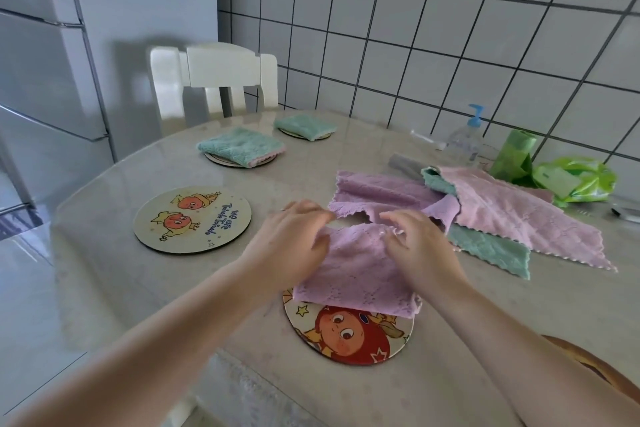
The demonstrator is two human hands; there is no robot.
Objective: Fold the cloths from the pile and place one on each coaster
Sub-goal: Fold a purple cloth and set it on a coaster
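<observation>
My left hand (294,239) and right hand (415,246) pinched the purple cloth (356,274) over the nearest coaster (349,333). The pile (485,211) lay just beyond my right hand. Left of my hands, a bare coaster (192,218) read "we are Twinkle Twinkle".

A lilac cloth (356,274), held up at its far edge, drapes over the top of the nearest cartoon coaster (349,333). Two far coasters (239,160) (304,135) each carry a folded teal cloth (240,146) (304,125); a fourth coaster (192,218) lies bare at left. The pile (485,208) of lilac, pink and teal cloths sprawls at right.
</observation>
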